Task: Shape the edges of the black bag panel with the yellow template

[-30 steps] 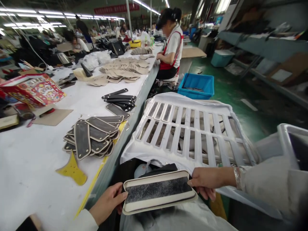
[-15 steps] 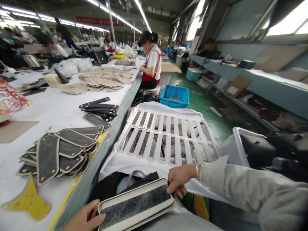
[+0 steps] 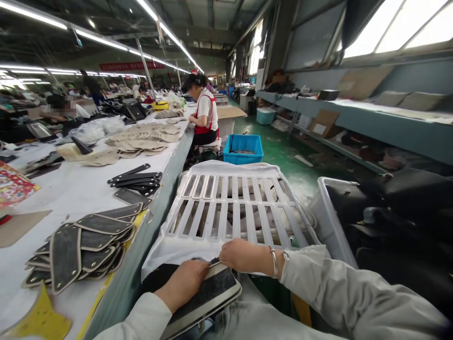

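Over my lap lies a long dark panel with a cream border [image 3: 215, 289], tilted, its lower left end cut off by the frame. My left hand [image 3: 186, 282] is closed over its far long edge, covering part of the dark face. Right beside it, my right hand [image 3: 238, 255] pinches the same edge near the upper right corner; the fingertips are partly hidden. A second cream edge shows beneath, so the panel may be layered. Beyond my hands a white slotted rack [image 3: 219, 198] holds several small framed dark strips [image 3: 200, 186] in its upper left slots.
On the table [image 3: 85, 182] to my left lie a pile of dark riveted panels [image 3: 65, 255], black straps [image 3: 138, 179] and beige pieces [image 3: 141, 137]. A blue crate [image 3: 243, 150] and a seated person [image 3: 205, 113] are ahead. A bin [image 3: 334, 222] with black items stands right.
My left hand has moved from the panel's left end to its far edge, close to my right hand. The right hand has shifted left and up. The view has tilted up and turned right.
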Available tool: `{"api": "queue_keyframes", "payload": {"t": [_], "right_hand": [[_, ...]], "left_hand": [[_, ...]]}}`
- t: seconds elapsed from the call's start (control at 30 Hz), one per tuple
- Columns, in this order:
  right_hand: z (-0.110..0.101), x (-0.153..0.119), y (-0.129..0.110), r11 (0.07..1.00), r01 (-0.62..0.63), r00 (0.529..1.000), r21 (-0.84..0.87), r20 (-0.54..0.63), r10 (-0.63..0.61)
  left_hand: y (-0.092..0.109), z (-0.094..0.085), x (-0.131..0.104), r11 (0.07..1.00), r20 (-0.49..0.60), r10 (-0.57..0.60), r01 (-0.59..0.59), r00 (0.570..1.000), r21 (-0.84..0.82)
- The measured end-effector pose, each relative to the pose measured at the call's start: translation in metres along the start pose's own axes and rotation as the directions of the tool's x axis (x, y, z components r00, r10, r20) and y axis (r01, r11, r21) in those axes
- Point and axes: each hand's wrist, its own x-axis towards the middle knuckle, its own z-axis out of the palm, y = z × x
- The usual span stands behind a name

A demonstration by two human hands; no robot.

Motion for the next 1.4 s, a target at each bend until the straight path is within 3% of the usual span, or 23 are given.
{"api": "queue_keyframes", "payload": {"t": [0.17, 0.53, 0.67, 0.77, 1.13, 1.23, 1.4], "right_hand": [[0.013, 0.006, 0.000, 0.996, -0.005, 0.997, -0.089, 0.077, 0.012], [0.002, -0.002, 0.013, 0.992, 0.093, 0.993, 0.085, 0.062, -0.099], [0.009, -0.002, 0.010, 0.995, 0.091, 0.995, -0.028, 0.054, -0.089], [0.012, 0.001, 0.007, 0.986, 0.112, 0.991, -0.120, 0.084, -0.102], [0.006, -0.001, 0.002, 0.988, 0.121, 0.985, -0.099, 0.137, -0.107], [-0.003, -0.002, 0.003, 0.992, 0.117, 0.981, 0.040, 0.151, -0.122], [-0.007, 0.015, 0.019, 0.876, -0.143, 0.965, 0.461, 0.261, 0.020]], "left_hand": [[-0.006, 0.007, 0.001, 0.999, -0.019, -0.022, 0.021, 1.000, -0.046], [-0.007, 0.004, 0.001, 0.997, 0.015, 0.000, 0.001, 1.000, -0.072], [-0.007, 0.005, 0.002, 0.999, 0.030, -0.011, 0.013, 0.999, -0.048], [-0.003, 0.008, -0.001, 0.999, 0.033, -0.026, 0.027, 0.999, -0.022], [0.006, 0.023, -0.008, 0.965, 0.067, -0.092, 0.072, 0.994, 0.251], [0.005, 0.026, -0.007, 0.945, 0.085, -0.093, 0.061, 0.992, 0.321], [0.004, 0.027, -0.007, 0.913, 0.104, -0.052, 0.006, 0.993, 0.407]]}}
